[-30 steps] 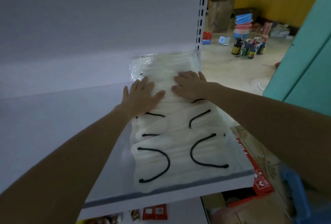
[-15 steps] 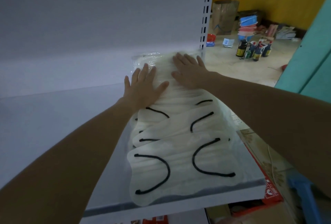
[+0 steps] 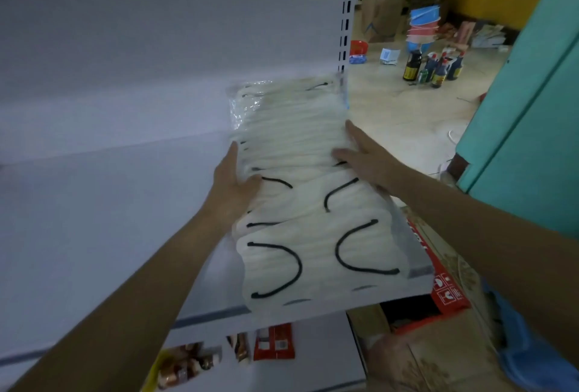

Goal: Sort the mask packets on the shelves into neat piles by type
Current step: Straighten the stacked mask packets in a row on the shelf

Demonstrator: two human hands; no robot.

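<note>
A long row of white mask packets (image 3: 300,191) with black ear loops lies overlapped on the white shelf (image 3: 109,219), running from the back panel to the front edge. Clear plastic wrap shows at the far end. My left hand (image 3: 233,177) presses against the left side of the row, thumb on top of a mask. Against the right side rests my right hand (image 3: 363,156), fingers flat and pointing to the back. Both hands squeeze the row between them near its middle.
A slotted shelf upright (image 3: 346,12) stands at the right end. Snack packets (image 3: 188,363) lie on the shelf below. Cardboard boxes (image 3: 438,291) sit on the floor at the right, bottles (image 3: 434,67) and stacked bowls (image 3: 423,28) farther back. A teal wall (image 3: 532,109) stands to the right.
Both hands slid from the top of the far masks to the sides of the row and came nearer. The far end of the row is now uncovered.
</note>
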